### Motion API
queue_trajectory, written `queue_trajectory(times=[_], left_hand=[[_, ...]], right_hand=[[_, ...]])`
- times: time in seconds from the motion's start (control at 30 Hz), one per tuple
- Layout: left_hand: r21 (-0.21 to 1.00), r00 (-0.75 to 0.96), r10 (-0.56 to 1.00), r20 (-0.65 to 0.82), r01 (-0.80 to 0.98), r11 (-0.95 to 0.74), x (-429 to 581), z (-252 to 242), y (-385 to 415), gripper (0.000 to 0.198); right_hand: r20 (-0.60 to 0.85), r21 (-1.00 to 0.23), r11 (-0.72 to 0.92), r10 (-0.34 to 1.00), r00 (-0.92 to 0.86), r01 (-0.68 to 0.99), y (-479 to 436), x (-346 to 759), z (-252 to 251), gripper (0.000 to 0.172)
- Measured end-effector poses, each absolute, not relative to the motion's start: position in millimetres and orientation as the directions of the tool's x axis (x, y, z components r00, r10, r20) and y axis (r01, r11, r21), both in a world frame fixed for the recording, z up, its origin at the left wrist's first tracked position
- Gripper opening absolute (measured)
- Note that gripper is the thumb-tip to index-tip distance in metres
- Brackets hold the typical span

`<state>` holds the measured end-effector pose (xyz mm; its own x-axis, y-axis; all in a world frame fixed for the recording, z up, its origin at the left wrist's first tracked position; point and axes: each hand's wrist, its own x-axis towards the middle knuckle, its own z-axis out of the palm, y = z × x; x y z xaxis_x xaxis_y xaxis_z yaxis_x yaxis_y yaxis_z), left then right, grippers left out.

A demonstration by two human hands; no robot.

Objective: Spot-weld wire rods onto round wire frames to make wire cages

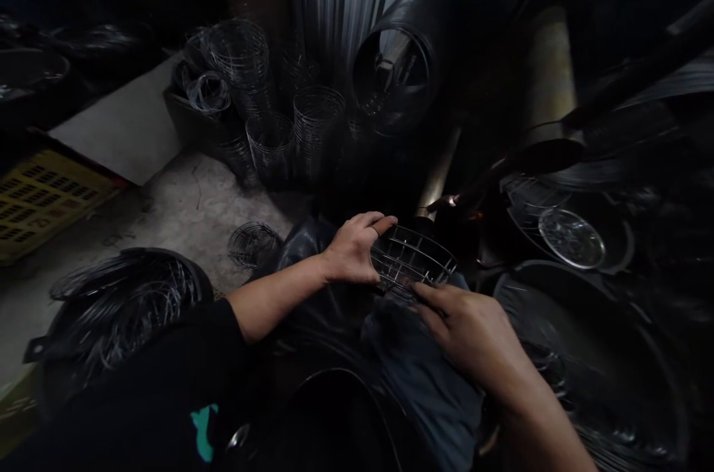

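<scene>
A round wire basket (416, 253) with a grid of thin metal wires is held over my lap. My left hand (352, 249) grips its left rim, the thumb below and the fingers over the top; a dark ring shows on one finger. At the basket's near side, my right hand (465, 323) has its fingers closed at the lower wires. Whatever lies between those right fingertips is too dark and blurred to make out. Just beyond the basket are metal electrode-like tips (443, 203) of a machine.
Stacked wire baskets (317, 115) stand at the back left. A tub of wire pieces (128, 301) is at the left, near a yellow crate (44, 197). On the right are a large dark basin (591, 338) and a shiny wire disc (572, 238). A machine cylinder (552, 78) overhangs the right.
</scene>
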<state>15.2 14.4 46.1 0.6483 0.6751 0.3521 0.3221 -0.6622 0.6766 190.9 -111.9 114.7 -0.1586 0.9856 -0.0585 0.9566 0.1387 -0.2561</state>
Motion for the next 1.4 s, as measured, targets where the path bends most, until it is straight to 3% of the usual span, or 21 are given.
queue_trajectory(times=[0.1, 0.23, 0.37, 0.47, 0.7, 0.9, 1.03, 1.13, 1.23, 1.3, 1.4], left_hand=[[0.624, 0.709, 0.608, 0.358, 0.303, -0.72, 13, 48, 16, 0.09], [0.596, 0.731, 0.571, 0.374, 0.282, -0.751, 15, 50, 16, 0.083], [0.698, 0.622, 0.7, 0.35, 0.325, -0.638, 17, 50, 17, 0.09], [0.764, 0.601, 0.738, 0.307, 0.306, -0.568, 20, 50, 16, 0.093], [0.758, 0.586, 0.736, 0.338, 0.294, -0.582, 28, 51, 11, 0.092], [0.795, 0.532, 0.771, 0.35, 0.267, -0.545, 32, 51, 16, 0.091], [0.817, 0.502, 0.79, 0.35, 0.25, -0.521, 36, 53, 22, 0.091], [0.807, 0.494, 0.798, 0.346, 0.278, -0.522, 39, 52, 24, 0.092], [0.745, 0.536, 0.762, 0.364, 0.323, -0.583, 36, 48, 22, 0.091], [0.693, 0.578, 0.726, 0.372, 0.347, -0.631, 31, 44, 19, 0.091], [0.69, 0.596, 0.724, 0.347, 0.361, -0.627, 21, 37, 18, 0.092]], right_hand=[[-0.138, -0.125, 0.117, 0.981, -0.134, 0.985, -111, 187, 119, 0.03], [-0.207, -0.093, 0.111, 0.97, -0.128, 0.989, -113, 184, 113, 0.03], [0.084, 0.037, 0.103, 0.991, -0.106, 0.994, -125, 180, 96, 0.034], [0.297, 0.013, 0.126, 0.947, -0.124, 0.992, -131, 179, 87, 0.03], [0.352, 0.088, 0.073, 0.931, -0.099, 0.993, -129, 177, 80, 0.029], [0.511, -0.035, 0.139, 0.854, -0.101, 0.99, -122, 189, 74, 0.024], [0.574, -0.011, 0.142, 0.812, -0.11, 0.99, -111, 197, 68, 0.021], [0.571, -0.15, 0.148, 0.82, -0.037, 0.978, -101, 195, 68, 0.02], [0.472, -0.488, 0.166, 0.876, 0.099, 0.857, -105, 196, 77, 0.021], [0.325, -0.652, 0.066, 0.924, 0.2, 0.755, -122, 204, 84, 0.021], [0.119, -0.644, -0.184, 0.935, 0.335, 0.742, -166, 222, 88, 0.024]])
